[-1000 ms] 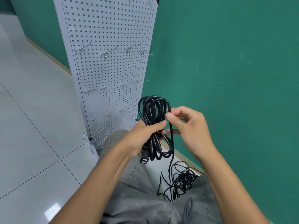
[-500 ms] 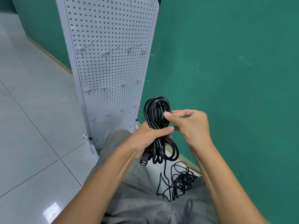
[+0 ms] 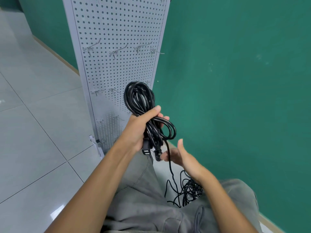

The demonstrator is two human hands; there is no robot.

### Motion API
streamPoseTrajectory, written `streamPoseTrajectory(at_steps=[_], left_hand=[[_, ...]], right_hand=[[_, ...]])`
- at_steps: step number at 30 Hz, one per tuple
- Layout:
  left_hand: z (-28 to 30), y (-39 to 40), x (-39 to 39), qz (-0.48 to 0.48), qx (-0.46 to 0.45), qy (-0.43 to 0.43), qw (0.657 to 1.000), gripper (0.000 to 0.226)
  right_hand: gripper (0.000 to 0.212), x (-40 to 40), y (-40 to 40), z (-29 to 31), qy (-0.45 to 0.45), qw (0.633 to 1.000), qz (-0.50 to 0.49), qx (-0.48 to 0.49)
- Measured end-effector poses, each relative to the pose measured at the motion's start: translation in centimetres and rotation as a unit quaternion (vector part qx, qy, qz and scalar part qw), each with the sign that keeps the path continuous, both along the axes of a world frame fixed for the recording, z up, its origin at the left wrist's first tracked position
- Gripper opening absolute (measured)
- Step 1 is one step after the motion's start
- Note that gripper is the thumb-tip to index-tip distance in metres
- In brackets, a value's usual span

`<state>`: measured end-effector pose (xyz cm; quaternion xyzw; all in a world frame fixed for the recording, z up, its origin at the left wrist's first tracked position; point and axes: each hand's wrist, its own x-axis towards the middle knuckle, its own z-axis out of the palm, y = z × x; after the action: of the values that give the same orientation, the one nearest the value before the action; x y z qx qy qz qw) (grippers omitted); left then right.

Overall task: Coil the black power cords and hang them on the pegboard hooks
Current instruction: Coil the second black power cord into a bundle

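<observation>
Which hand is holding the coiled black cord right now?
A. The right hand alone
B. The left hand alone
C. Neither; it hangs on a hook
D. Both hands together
B: the left hand grips the coil around its middle, while the right hand is lower down, open beside the trailing strand, and the hooks on the pegboard are bare.

One view only — head-worn, wide-angle; looks forward and steeply down along both forearms; left hand and right hand close beneath the lens; white pegboard near ahead, leaning with the lens curve; green wall fills the right — tiled floor the left.
</observation>
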<state>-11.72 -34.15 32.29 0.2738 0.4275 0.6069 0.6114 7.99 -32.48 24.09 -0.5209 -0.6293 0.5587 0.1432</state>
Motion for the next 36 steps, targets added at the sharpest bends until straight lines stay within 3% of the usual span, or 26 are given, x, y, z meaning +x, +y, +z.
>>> streamPoseTrajectory(at_steps=[3,5,7,10,14,20,25,29,32,36], left_hand=[[0.0,0.1,-1.4,0.047,-0.012,0.006,0.999,0.020],[-0.3,0.3,-1.8,0.087,-0.020,-0.006,0.996,0.019],[-0.5,0.6,-1.9,0.132,-0.027,-0.026,0.991,0.019],[-0.9,0.9,-2.5,0.189,-0.028,-0.009,0.982,0.016],[-1.8,1.5,-3.9,0.238,-0.005,0.106,0.965,0.032],[-2.0,1.4,-3.2,0.247,0.001,0.141,0.959,0.041],[-1.9,1.1,-1.1,0.177,0.020,0.143,0.974,0.028],[-1.3,0.4,1.5,0.091,0.064,0.118,0.987,0.025],[-0.6,-0.4,3.0,0.023,0.063,0.103,0.992,0.041],[-0.5,-1.3,3.7,-0.083,0.025,0.087,0.992,0.075]], right_hand=[[0.063,0.7,-0.4,-1.2,-0.026,1.000,0.013,0.009],[0.033,1.1,-0.6,-1.5,-0.031,0.998,0.024,0.046],[0.018,1.2,-0.8,-1.4,-0.022,0.995,0.017,0.094],[0.025,1.2,-1.1,-0.3,0.007,0.990,-0.021,0.137],[0.027,0.1,-1.4,3.9,0.054,0.977,-0.035,0.204],[0.032,-1.7,-2.0,10.9,-0.008,0.953,0.078,0.292],[0.027,-3.1,-2.4,14.0,-0.053,0.940,0.123,0.314],[0.020,-3.5,-1.6,15.5,-0.029,0.951,0.061,0.301],[0.042,-3.4,-1.0,15.4,-0.050,0.943,-0.028,0.328],[0.047,-2.7,-0.6,14.3,-0.047,0.939,-0.091,0.327]])
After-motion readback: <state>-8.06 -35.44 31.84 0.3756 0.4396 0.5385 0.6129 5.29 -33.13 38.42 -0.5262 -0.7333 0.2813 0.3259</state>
